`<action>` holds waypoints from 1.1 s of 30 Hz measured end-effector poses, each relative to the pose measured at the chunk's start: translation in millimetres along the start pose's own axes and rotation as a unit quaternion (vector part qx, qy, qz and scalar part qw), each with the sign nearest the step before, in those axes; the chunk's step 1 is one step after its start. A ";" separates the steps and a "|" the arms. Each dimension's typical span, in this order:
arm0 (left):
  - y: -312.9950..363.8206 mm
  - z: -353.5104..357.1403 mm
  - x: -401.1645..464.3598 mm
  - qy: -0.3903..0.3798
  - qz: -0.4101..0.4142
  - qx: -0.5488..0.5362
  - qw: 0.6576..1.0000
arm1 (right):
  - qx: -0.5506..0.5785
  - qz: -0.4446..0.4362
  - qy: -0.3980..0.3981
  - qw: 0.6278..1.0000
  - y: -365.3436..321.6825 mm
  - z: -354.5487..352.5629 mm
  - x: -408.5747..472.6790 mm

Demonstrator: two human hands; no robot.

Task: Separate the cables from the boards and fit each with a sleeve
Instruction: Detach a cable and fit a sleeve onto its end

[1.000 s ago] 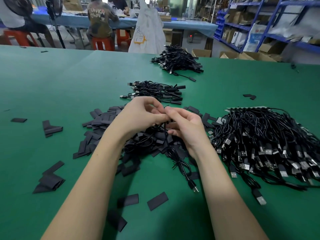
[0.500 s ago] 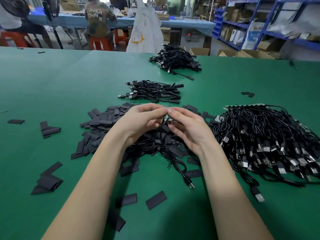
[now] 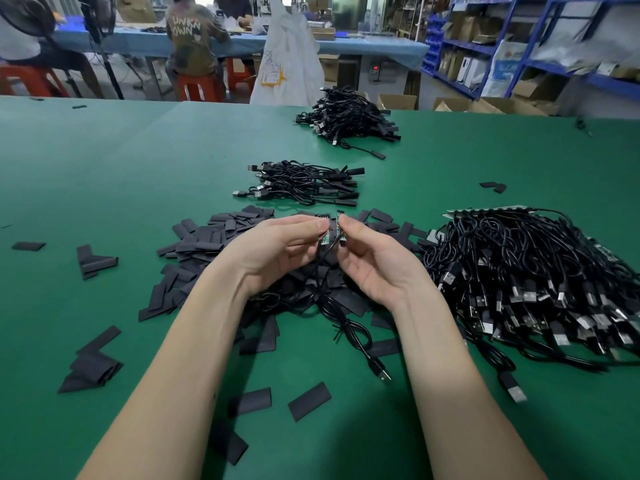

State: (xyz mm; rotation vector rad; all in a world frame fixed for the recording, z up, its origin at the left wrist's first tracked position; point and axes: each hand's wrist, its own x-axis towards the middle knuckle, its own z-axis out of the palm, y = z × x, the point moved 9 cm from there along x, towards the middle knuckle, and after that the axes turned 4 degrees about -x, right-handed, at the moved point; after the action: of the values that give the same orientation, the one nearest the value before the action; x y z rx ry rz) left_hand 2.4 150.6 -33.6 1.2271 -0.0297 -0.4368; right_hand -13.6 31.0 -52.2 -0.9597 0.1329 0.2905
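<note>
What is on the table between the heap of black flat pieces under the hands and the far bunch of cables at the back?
A smaller cable bundle lies between the sleeve heap and the far cable pile, seen in the head view.

We see bare green table mat (image 3: 104,168) across the left and upper left of the frame, open to pass. Centre is blocked by a heap of flat black sleeve pieces (image 3: 214,237). Right side is filled by a big tangle of black USB cables (image 3: 519,271). Two smaller black cable bundles (image 3: 304,183) (image 3: 349,116) sit along the upper middle, with open mat between them.
</note>
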 end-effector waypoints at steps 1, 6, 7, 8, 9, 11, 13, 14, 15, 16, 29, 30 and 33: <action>1.5 -7.0 0.2 0.018 0.005 0.035 0.999 | -0.017 -0.002 -0.003 1.000 -2.5 -1.5 -2.2; 23.0 -57.4 -6.7 0.216 0.072 0.346 0.910 | -0.107 -0.009 -0.095 0.990 -11.9 3.5 -17.4; 25.6 -57.9 -8.0 0.232 0.081 0.383 0.891 | -0.110 -0.009 -0.105 0.988 -12.0 5.4 -18.9; 28.4 -56.1 -9.1 0.243 0.095 0.412 0.873 | -0.111 -0.009 -0.105 0.988 -11.8 6.1 -19.1; 32.2 -52.7 -9.8 0.252 0.118 0.431 0.858 | -0.111 -0.008 -0.096 0.989 -11.0 5.6 -17.8; 39.5 -43.0 -10.1 0.245 0.157 0.437 0.851 | -0.119 -0.004 -0.061 0.991 -8.9 2.0 -13.2; 31.2 -30.6 -2.8 0.158 0.128 0.377 0.904 | -0.116 0.000 -0.018 0.993 -7.2 -4.2 -7.6; 20.9 -20.5 -0.8 0.093 0.090 0.321 0.938 | -0.108 -0.001 0.002 0.994 -7.0 -7.4 -5.4; 11.2 -10.4 -0.2 0.040 0.057 0.268 0.961 | -0.103 -0.005 0.020 0.995 -7.5 -10.4 -3.7; 4.5 -2.6 -0.1 0.006 0.041 0.237 0.971 | -0.107 -0.010 0.036 0.994 -8.2 -12.9 -2.7; -24.6 0.6 7.9 0.070 -0.005 0.130 0.989 | -0.501 -0.147 0.198 0.830 -66.0 -16.9 21.3; -26.8 -0.1 7.7 0.070 -0.015 0.127 0.989 | -0.537 -0.151 0.198 0.806 -70.0 -8.8 32.3; -31.2 2.1 8.3 0.054 -0.031 0.143 0.988 | -0.642 -0.117 0.179 0.737 -69.6 14.3 73.5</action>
State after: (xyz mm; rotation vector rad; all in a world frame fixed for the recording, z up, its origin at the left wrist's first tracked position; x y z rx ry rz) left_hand -0.1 137.6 -63.2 1.5366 0.0405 -0.4294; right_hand 77.2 18.8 -6.9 -2.4096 0.1573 -0.1069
